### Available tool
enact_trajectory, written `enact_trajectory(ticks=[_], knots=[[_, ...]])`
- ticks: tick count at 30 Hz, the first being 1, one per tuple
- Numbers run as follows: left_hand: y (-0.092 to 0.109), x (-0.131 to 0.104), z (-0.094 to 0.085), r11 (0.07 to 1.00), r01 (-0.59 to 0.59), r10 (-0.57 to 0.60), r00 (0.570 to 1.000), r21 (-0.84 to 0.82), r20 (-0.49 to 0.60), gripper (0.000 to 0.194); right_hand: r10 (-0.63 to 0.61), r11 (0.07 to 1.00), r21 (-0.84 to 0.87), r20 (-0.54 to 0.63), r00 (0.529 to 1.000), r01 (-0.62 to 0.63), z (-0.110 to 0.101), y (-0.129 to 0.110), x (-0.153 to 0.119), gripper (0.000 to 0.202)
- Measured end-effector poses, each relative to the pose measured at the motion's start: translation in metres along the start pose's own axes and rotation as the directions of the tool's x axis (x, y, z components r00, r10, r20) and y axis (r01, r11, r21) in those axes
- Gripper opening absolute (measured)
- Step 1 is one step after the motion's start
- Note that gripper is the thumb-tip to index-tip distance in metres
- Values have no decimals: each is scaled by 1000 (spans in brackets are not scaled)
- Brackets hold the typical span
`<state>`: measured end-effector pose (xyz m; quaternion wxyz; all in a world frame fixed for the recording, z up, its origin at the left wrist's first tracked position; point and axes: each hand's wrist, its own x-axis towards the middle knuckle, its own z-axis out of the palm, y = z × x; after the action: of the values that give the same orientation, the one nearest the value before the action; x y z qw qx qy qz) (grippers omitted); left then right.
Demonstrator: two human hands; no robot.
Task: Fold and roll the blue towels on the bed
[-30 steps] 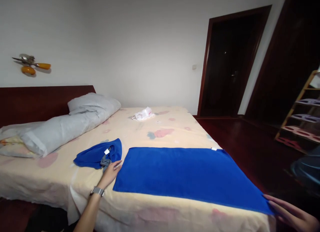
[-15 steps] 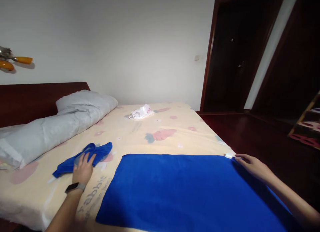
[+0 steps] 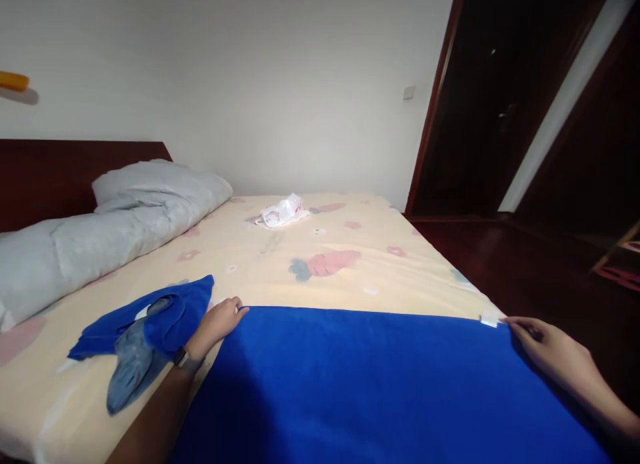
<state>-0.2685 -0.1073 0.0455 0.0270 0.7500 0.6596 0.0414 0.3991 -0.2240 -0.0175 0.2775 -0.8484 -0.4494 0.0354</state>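
Blue cloth (image 3: 390, 377) lies spread on the bed (image 3: 260, 267), filling the view from about 5 to 7 o'clock, its far edge nearly straight and its near edge running out of the bottom of the picture. What has just changed is mainly the left hand (image 3: 219, 323): half a second ago it was on the small blue bundle (image 3: 170, 324), and now it has come over to the cloth's far left corner, at 8 o'clock. The bundle is let go and lies crumpled beyond the left forearm, with a grey-blue part now trailing from it towards 7 o'clock. The right hand (image 3: 553, 347) was already at the far right corner, at 4 o'clock, and is there still. Both far corners are thus taken at once, which, I judge, gives control of the whole far edge.

As for grip, the left hand is mostly closed, fingers curled, thumb and fingertips apparently pinched on the corner. The right hand has its thumb and forefinger together, clamped on the corner just beside the white tag (image 3: 489, 321); its other fingers are curled under and partly hidden.
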Motion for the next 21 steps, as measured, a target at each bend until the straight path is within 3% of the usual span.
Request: enact_trajectory(ticks=[3, 9, 11, 14, 17, 19, 21], knots=[[-7, 25, 15, 992, 29, -27, 1000, -123, 15, 30, 25, 1000, 12, 19, 1000, -25, 3, 8, 2, 51], [-10, 23, 39, 999, 43, -39, 966, 13, -254, 31, 48, 996, -76, 13, 999, -47, 8, 11, 1, 49], [-10, 18, 37, 998, 4, 16, 941, 59, -337, 32, 70, 994, -88, 22, 997, -68, 9, 6, -2, 49], [2, 1, 22, 985, -133, 168, 891, 112, -422, 32, 60, 993, -101, 36, 998, -56, 8, -2, -7, 50], [48, -40, -1, 917, -381, 398, 846, 118, -354, 31, 39, 995, -98, 56, 998, -33, 8, -8, -12, 49], [103, -81, -8, 810, -570, 587, 778, 141, -224, 32, 18, 995, -101, 56, 998, -13, 7, -11, -15, 50], [175, -123, -2, 691, -709, 723, 674, 143, -152, 34, -13, 994, -108, 50, 999, 19, 7, -12, -18, 50]])
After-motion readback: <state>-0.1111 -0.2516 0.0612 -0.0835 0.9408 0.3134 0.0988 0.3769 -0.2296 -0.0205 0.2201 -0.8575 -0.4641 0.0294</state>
